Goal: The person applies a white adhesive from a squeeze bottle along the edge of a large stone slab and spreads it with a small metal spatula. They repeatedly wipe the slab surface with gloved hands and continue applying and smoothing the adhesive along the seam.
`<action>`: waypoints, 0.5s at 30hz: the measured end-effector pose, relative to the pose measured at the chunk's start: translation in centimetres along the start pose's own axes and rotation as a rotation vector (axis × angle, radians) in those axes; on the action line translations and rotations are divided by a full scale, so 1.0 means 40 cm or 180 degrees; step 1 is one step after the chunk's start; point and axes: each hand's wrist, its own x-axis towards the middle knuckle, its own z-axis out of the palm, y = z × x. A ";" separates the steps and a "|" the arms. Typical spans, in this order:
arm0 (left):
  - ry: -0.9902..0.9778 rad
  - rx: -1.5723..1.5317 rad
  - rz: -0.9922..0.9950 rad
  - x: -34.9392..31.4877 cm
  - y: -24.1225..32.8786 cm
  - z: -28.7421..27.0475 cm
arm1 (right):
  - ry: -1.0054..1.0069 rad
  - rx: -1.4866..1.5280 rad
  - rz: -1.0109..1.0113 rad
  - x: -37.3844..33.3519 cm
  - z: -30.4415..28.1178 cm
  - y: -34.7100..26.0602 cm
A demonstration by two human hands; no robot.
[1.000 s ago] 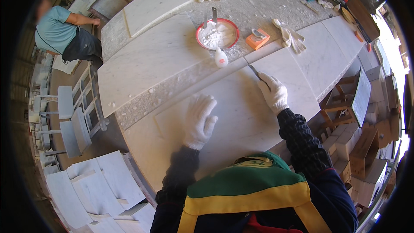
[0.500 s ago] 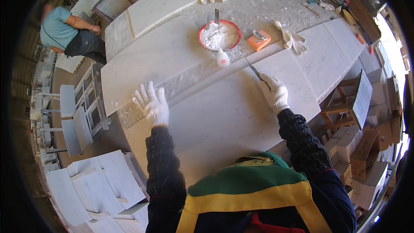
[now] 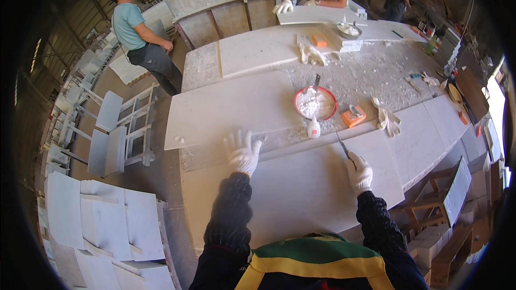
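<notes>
Fisheye view — head-worn, looking down and forward, close over the workbench [image 3: 371, 78]

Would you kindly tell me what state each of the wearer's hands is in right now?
Left hand: open, spread wide, with nothing visibly held.
Right hand: closed, holding a thin tool.

Slim dark tool [image 3: 343, 146], slanted, tip near far edge of broad pale slab [image 3: 301, 182] lying flat.
</notes>
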 end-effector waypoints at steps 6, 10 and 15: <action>0.0149 -0.2211 -0.0329 -0.106 0.009 -0.108 | 0.0142 0.0253 0.0144 0.003 0.005 -0.027; -0.0223 -0.3166 0.0177 -0.237 0.191 -0.126 | -0.0438 0.0483 -0.0671 -0.039 0.019 -0.155; -0.0793 -0.4462 -0.0568 -0.287 0.269 -0.134 | -0.0801 0.0538 -0.1145 -0.084 0.052 -0.313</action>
